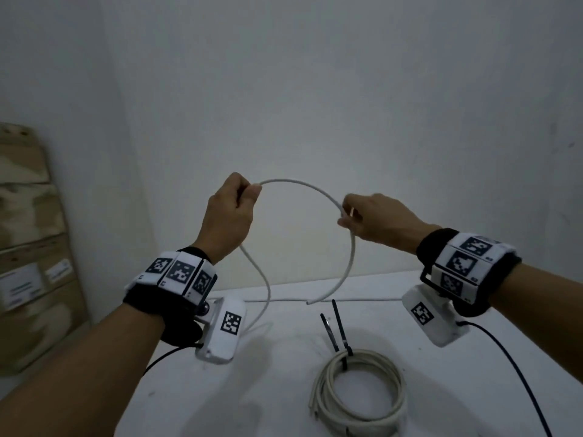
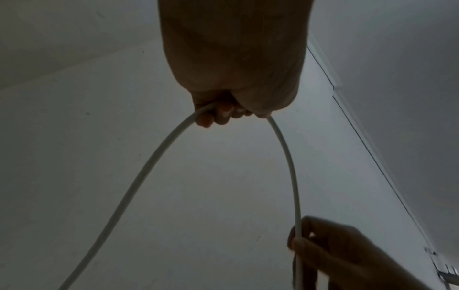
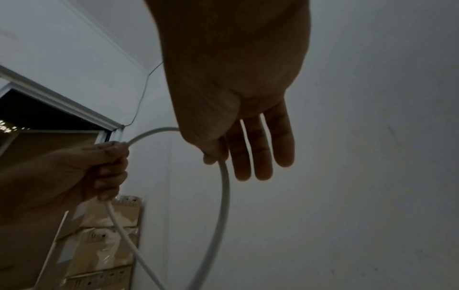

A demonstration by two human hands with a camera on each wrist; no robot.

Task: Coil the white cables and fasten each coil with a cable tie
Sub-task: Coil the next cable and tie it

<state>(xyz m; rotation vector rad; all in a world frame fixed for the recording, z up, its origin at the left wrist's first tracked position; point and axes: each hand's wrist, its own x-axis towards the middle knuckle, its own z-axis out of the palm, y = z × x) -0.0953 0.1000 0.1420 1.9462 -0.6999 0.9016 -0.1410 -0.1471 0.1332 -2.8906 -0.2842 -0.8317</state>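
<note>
A loose white cable [image 1: 303, 183] arches in the air between my two hands above the white table [image 1: 268, 389]. My left hand [image 1: 235, 203] grips it in a fist; the left wrist view shows the cable [image 2: 159, 155] leaving my curled fingers [image 2: 218, 113] on both sides. My right hand [image 1: 362, 216] pinches the cable between thumb and forefinger, the other fingers [image 3: 258, 149] straight. The cable's free end [image 1: 310, 301] hangs down to the table. A finished coil [image 1: 359, 395] lies at the front, bound by black cable ties [image 1: 339, 329] that stick upward.
Stacked cardboard boxes [image 1: 31, 241] stand against the left wall. A white wall rises just behind the table. Black wires [image 1: 511, 367] from the wrist cameras trail over the table. A dark window frame [image 3: 49, 109] shows in the right wrist view.
</note>
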